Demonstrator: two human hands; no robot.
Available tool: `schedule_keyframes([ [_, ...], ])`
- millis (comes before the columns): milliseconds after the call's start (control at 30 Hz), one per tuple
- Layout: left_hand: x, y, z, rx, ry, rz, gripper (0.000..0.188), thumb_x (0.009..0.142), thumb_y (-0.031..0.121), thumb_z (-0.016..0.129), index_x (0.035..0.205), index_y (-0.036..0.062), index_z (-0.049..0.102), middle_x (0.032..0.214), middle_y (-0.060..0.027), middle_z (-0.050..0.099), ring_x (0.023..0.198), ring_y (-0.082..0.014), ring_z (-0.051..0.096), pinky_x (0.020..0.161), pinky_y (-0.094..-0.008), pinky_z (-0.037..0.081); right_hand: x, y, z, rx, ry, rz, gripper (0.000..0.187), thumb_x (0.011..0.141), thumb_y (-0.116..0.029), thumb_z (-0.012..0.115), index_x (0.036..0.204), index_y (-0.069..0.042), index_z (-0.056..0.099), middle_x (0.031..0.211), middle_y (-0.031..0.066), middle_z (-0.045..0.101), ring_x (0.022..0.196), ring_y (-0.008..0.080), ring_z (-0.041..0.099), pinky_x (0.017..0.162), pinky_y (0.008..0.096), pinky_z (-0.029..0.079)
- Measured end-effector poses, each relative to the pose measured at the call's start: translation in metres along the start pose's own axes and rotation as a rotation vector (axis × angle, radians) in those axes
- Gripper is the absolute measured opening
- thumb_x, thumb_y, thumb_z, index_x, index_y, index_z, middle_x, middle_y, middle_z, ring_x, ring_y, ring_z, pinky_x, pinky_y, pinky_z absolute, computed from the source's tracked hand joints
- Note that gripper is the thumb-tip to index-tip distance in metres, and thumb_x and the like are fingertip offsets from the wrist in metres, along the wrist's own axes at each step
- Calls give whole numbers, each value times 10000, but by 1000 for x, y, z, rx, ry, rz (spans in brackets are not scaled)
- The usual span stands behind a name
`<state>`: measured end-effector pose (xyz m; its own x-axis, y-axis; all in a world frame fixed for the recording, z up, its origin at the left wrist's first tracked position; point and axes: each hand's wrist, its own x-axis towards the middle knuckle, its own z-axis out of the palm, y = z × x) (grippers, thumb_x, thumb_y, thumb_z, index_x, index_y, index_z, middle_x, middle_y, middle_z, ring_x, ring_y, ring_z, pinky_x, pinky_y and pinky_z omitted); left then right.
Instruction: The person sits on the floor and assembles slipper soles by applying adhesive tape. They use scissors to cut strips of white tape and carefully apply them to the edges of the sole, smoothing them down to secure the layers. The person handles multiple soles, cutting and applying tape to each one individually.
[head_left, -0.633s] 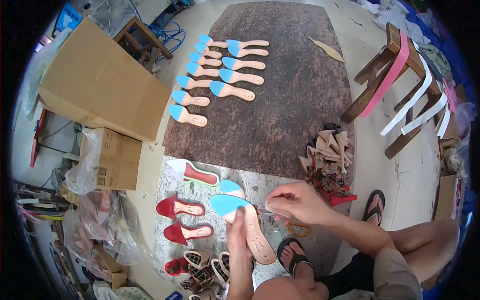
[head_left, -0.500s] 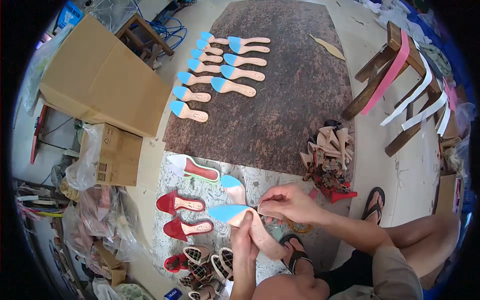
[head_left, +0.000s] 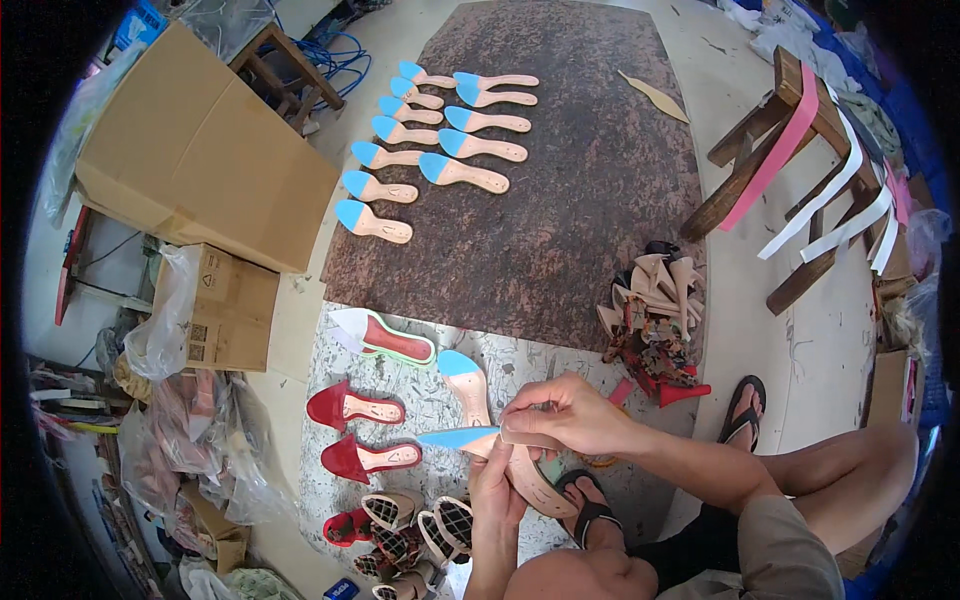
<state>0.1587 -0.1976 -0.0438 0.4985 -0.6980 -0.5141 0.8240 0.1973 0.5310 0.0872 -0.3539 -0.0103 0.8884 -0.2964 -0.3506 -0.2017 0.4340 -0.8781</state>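
A tan shoe insole with a blue toe [head_left: 452, 437] is in my left hand [head_left: 494, 488], which grips it from below and the near side. The toe end points left and is turned nearly edge-on; the heel end slopes down to the right. My right hand [head_left: 568, 412] is closed, its thumb and fingertips pinching at the insole's far edge, beside the end of the blue part. Whether a small piece is between those fingertips is hidden. Just beyond my hands, a second blue-toed insole [head_left: 466, 385] lies on the white, paint-marked board [head_left: 340, 500].
Two rows of blue-toed insoles [head_left: 465, 172] lie on the dark mat [head_left: 560, 240]. Red mules [head_left: 372, 408], a green-edged sole [head_left: 395, 342] and strappy shoes [head_left: 442, 530] are at left. Heels [head_left: 660, 290] pile at right, near a wooden stool [head_left: 790, 150] with hanging strips. Cardboard boxes [head_left: 215, 150] stand left.
The insole in my left hand has tilted, so its blue toe now shows as a thin edge. My right hand has shifted slightly left and nearer along its edge.
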Motion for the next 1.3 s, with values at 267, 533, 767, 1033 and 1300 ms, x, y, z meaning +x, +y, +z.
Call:
schedule_keyframes([
  [267, -1, -1, 6, 6, -62, 14, 223, 984, 143, 553, 1133, -15, 606, 926, -110, 654, 803, -191, 636, 721, -349, 545, -7, -12, -1, -13, -48, 32, 237, 954, -194, 645, 1034, 25, 689, 768, 31, 665, 678, 61, 598, 532, 224, 478],
  [533, -3, -6, 2, 57, -17, 90, 300, 970, 154, 577, 1242, 32, 545, 1056, -101, 639, 923, -199, 632, 822, -357, 534, -16, -12, 8, -418, 154, -421, 164, 873, -127, 719, 992, -14, 716, 996, 84, 673, 737, 140, 663, 671, 272, 529],
  [767, -2, -8, 1, 66, -75, 180, 194, 911, 2, 609, 1100, 17, 573, 1152, -113, 610, 1046, -190, 611, 900, -326, 514, -25, -6, 8, -836, 254, -715, 148, 843, -181, 680, 953, -85, 702, 1019, 53, 685, 781, 226, 697, 625, 322, 544],
  [1033, -2, -20, 2, 22, -32, 242, 211, 926, 43, 595, 1128, 34, 535, 1174, -111, 577, 1078, -201, 589, 940, -356, 497, -22, -11, 11, -1077, 267, -719, 272, 784, -269, 724, 962, -85, 634, 958, 29, 653, 675, 215, 674, 555, 331, 532],
  [1300, -8, -20, 8, -15, 16, 412, 149, 967, 108, 547, 1094, 48, 500, 1127, -132, 579, 1040, -212, 587, 928, -374, 497, -29, -17, 2, -975, 184, -702, 108, 818, -222, 727, 905, -158, 733, 1004, -35, 645, 656, 136, 651, 520, 269, 499],
])
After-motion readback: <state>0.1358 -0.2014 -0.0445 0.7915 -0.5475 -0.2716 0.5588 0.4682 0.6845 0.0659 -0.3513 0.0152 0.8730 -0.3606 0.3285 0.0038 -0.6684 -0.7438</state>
